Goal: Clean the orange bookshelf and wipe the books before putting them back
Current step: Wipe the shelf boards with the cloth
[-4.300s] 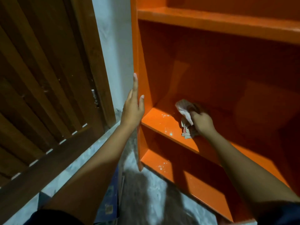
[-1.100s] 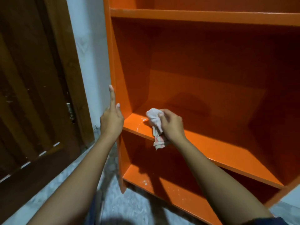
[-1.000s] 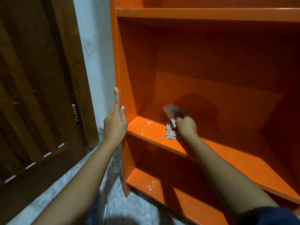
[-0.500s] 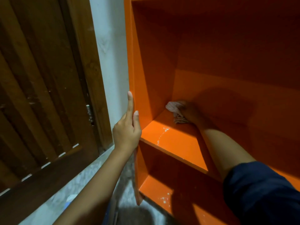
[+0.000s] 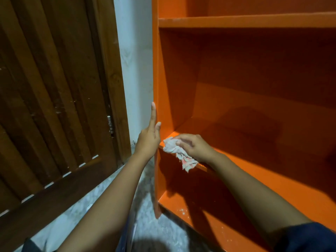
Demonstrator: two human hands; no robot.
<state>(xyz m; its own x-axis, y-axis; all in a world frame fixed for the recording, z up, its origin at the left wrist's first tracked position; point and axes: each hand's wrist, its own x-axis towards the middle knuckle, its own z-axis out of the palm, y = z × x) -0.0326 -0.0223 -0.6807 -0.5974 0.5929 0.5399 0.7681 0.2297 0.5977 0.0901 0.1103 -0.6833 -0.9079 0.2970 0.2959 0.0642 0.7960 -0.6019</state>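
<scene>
Head view. Bookshelf (image 5: 227,73): orange, glossy, open-fronted, standing on the floor (image 5: 160,231) on the right of the frame, its left side panel (image 5: 175,79) close to a pale wall (image 5: 135,60). Three boards show: a top board (image 5: 245,20) near the upper edge, a middle board (image 5: 276,173) at hand level, and a bottom board (image 5: 211,222) low down, lit brightly along its front. The inside back and the space over the middle board lie in deep shadow. Fine white specks (image 5: 182,211) dot the bottom board near its left front corner. Cloth (image 5: 172,147): white, crumpled, with a pink-red patch; it lies on the front left corner of the middle board, one end hanging over the front edge. Right hand (image 5: 195,147): on top of the cloth, fingers curled over it and gripping it against the board; a dark blue sleeve (image 5: 309,237) shows at the lower right. Left hand (image 5: 148,140): fingers straight and together, pointing up, laid flat against the outer face of the side panel, the thumb on the panel's front edge just beside the cloth. Door (image 5: 54,106): dark brown wood with slanted slats, filling the left, with a metal hinge (image 5: 109,124) at its right edge. Floor: grey, mottled.
</scene>
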